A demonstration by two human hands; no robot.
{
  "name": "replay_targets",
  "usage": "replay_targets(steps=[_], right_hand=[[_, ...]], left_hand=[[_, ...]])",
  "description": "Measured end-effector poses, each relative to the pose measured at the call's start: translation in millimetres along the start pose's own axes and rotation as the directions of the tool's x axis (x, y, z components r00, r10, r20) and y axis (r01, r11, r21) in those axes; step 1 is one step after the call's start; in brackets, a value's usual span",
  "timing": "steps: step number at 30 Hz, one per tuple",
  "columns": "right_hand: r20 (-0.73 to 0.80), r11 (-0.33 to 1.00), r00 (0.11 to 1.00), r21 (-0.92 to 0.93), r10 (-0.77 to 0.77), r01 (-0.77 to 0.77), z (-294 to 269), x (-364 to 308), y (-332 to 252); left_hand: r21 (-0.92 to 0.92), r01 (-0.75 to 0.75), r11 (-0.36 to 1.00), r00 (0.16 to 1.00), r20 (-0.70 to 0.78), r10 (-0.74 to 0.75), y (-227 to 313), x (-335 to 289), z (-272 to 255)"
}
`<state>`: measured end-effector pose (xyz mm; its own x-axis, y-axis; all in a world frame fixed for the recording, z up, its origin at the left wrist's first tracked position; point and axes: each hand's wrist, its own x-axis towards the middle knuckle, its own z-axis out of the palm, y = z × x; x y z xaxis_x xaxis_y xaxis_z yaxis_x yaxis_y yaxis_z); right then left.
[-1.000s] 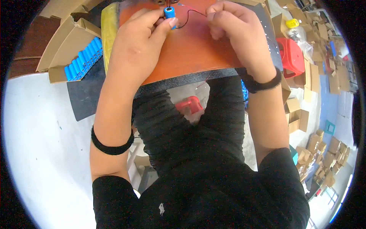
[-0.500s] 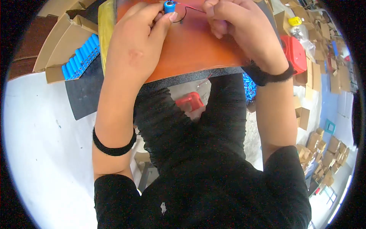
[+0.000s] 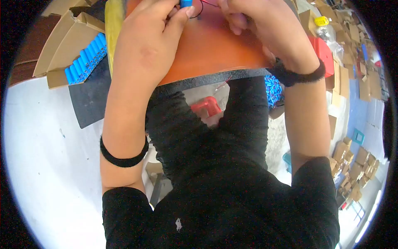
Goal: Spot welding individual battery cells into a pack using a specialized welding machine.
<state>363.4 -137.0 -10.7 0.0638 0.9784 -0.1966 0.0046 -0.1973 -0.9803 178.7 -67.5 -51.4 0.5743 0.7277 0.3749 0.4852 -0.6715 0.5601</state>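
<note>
At the top edge, my left hand (image 3: pixel 151 37) pinches a blue cylindrical battery cell (image 3: pixel 186 3) between thumb and fingers. The upper end of the cell is cut off by the picture's edge. A thin red wire (image 3: pixel 210 4) runs from beside the cell toward my right hand (image 3: pixel 265 27), whose curled fingers are closed on it. A black wire (image 3: pixel 201 11) loops down just right of the cell. Both hands are over an orange work surface (image 3: pixel 211 47). The tips of my right fingers are partly hidden.
Left of the table, an open cardboard box (image 3: pixel 54 54) holds rows of blue cells (image 3: pixel 85 60). A red plastic bin (image 3: pixel 322 56) stands at right, near a heap of small blue cells (image 3: pixel 273 91). Below the table's front edge lies a red plastic object (image 3: pixel 210 106).
The cell has shifted up, so its top end is out of the picture. My right hand and forearm have moved slightly right; both hands keep their grip.
</note>
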Motion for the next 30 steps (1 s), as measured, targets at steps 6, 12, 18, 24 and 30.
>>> replay_targets(steps=[6,12,18,24,30], right_hand=[[0.017,0.998,0.998,-0.007,-0.055,0.055,-2,3,6],[-0.028,0.993,0.993,0.021,-0.119,0.119,4,1,8],[-0.084,0.933,0.929,-0.048,-0.361,0.358,-15,-34,19],[-0.256,0.96,0.946,0.14,-0.201,0.242,-86,-140,22],[-0.622,0.995,0.782,0.093,0.024,0.043,-154,-205,115]], left_hand=[[-0.142,0.065,0.988,0.998,-0.001,-0.065,28,5,-12],[-0.12,0.141,0.983,0.99,-0.002,-0.142,26,3,-12],[-0.303,-0.076,0.95,0.997,-0.056,0.062,10,-11,-14],[0.395,-0.009,0.919,0.985,-0.157,0.078,-65,-33,-89],[0.842,-0.12,0.526,0.965,0.223,-0.137,-137,-43,-120]])
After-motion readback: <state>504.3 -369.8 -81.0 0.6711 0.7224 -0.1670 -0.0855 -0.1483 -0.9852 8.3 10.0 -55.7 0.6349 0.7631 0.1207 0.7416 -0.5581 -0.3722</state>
